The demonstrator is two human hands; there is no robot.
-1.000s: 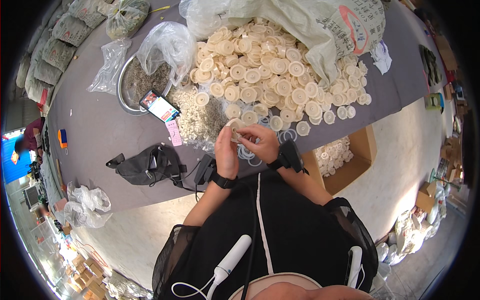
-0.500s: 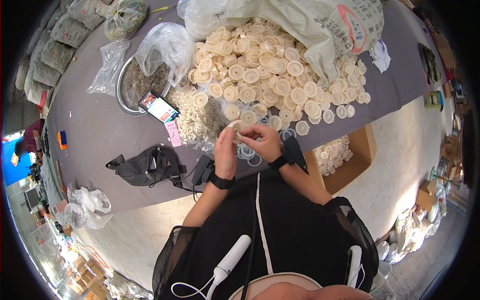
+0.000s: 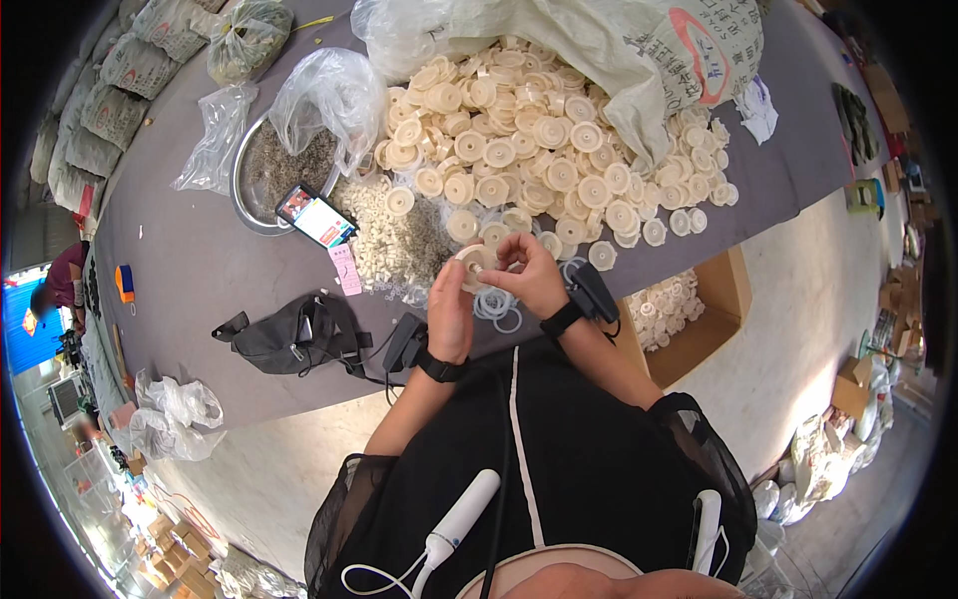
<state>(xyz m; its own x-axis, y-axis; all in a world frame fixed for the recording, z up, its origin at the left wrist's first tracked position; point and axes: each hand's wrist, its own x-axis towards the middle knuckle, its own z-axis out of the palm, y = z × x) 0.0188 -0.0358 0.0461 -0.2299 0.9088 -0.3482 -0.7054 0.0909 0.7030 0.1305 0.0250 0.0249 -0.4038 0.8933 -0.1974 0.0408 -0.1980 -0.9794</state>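
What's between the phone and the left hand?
In the head view, a pile of small cream pieces lies between the phone and the left hand.

Left hand's got a cream disc pinched, right hand's fingertips right at its middle. Big heap of similar discs on the far side of the grey table, phone and metal bowl off left, black bag nearer, cardboard box near right.
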